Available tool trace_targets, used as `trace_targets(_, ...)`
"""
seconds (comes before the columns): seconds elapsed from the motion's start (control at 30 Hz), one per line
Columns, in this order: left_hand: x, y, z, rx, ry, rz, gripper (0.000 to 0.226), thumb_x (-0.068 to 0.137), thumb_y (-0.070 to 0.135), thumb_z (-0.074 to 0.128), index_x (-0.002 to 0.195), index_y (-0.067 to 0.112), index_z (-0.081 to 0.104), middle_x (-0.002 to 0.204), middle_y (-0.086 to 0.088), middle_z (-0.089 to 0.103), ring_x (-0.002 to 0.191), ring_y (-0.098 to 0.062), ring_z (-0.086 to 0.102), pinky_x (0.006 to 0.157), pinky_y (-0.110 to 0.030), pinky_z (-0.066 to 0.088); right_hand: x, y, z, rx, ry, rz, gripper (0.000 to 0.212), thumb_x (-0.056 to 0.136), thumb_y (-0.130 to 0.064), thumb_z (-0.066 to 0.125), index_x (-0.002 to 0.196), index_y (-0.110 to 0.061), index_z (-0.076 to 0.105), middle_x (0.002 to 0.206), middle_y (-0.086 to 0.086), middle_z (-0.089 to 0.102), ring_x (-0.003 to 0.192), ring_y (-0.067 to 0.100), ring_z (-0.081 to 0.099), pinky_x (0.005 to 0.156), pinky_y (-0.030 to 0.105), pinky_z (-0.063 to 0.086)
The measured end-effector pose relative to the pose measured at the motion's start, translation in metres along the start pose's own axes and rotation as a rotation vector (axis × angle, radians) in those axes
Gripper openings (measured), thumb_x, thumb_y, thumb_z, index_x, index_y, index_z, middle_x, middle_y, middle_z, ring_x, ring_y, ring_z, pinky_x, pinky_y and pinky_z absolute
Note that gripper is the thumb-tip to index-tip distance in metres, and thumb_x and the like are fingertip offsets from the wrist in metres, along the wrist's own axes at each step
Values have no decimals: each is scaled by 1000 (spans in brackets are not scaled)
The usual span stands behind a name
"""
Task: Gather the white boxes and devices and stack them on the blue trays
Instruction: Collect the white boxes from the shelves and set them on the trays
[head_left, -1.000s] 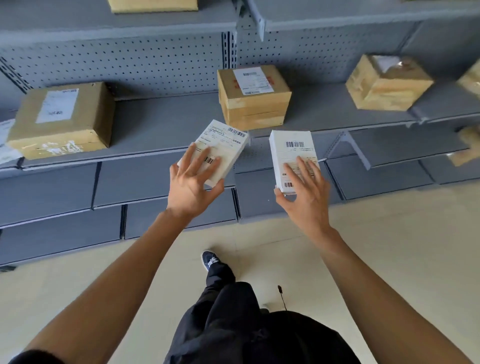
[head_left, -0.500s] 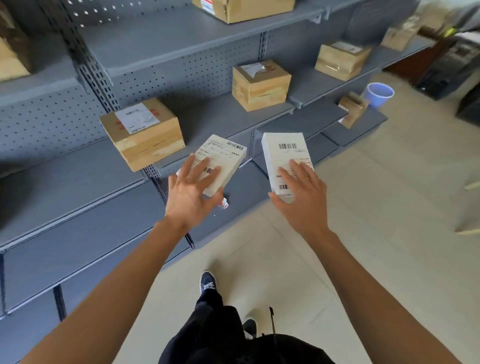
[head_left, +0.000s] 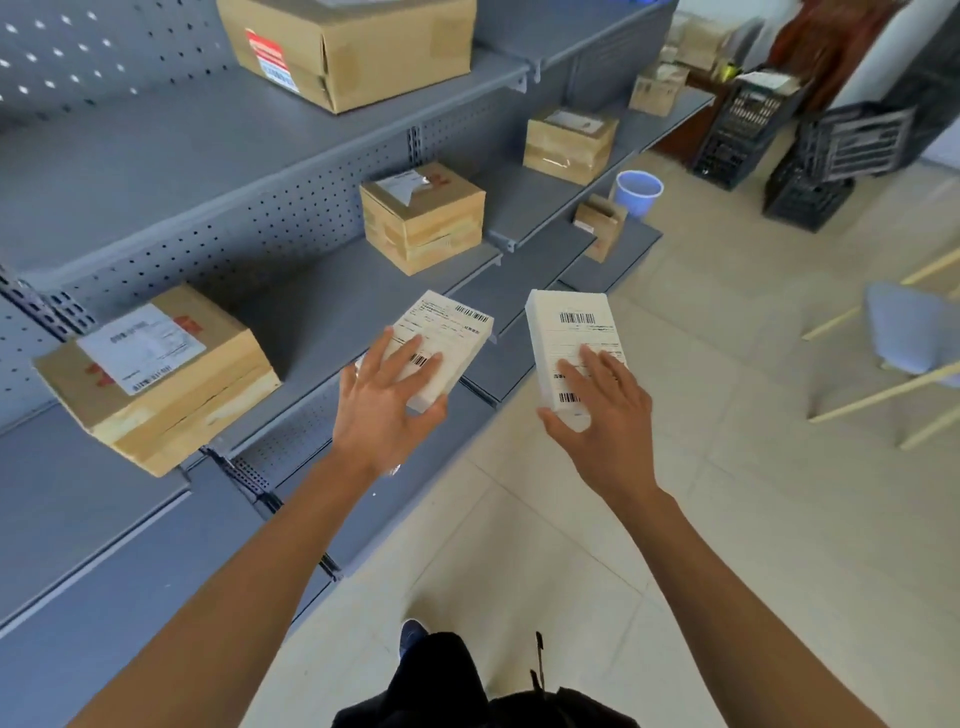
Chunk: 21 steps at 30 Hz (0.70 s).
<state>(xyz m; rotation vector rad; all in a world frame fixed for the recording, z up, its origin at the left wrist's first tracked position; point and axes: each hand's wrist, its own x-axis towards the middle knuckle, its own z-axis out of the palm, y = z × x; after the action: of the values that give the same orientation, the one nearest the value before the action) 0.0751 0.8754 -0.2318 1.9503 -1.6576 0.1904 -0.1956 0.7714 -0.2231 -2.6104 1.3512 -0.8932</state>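
Observation:
I carry two flat white boxes with barcode labels in front of me, above the floor beside the grey shelving. My left hand (head_left: 387, 408) holds the left white box (head_left: 447, 332) from on top, fingers spread over its label and thumb at its near edge. My right hand (head_left: 605, 410) grips the right white box (head_left: 571, 332) the same way, thumb under its near corner. The two boxes are apart, side by side. No blue tray is in view.
Grey metal shelves (head_left: 311, 312) run along the left with several brown cardboard boxes (head_left: 156, 374) on them. A light blue bucket (head_left: 638, 191) stands on the floor at the shelf end. Black crates (head_left: 810, 171) sit at the far right, and a chair (head_left: 909, 343) at right.
The view has swung to the right along the shelves, bringing the bucket, crates and chair into sight. Both hands keep the same hold on their white boxes.

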Motion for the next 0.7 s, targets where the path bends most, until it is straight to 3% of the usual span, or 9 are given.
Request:
trace_targets(0.13,26,-9,21,-56,-40,12,51,86,53,52,124,25,71,145,-2,57,146,-33,37,100,-62,39,11,0,13,-44,18,18,57,83,-45,78,133,-21,63,151,5,50,141,31,42,98,54,43)
trace_targets(0.33,67,4,53,-112,-143,75,53,90,55,51,132,27,66,152,-1,51,150,-29,29,107,-61,35,24,18,9,-84,70,114,57,84,-46,76,133,-21,62,152,4,49,141,30,40,100,51,39)
trace_targets(0.7,169,86,137,-121,-227,245,56,87,56,48,128,24,69,149,-4,54,149,-31,31,104,-64,38,47,143,-7,-121,99,307,57,83,-45,78,133,-22,63,152,4,49,141,30,39,100,50,38)
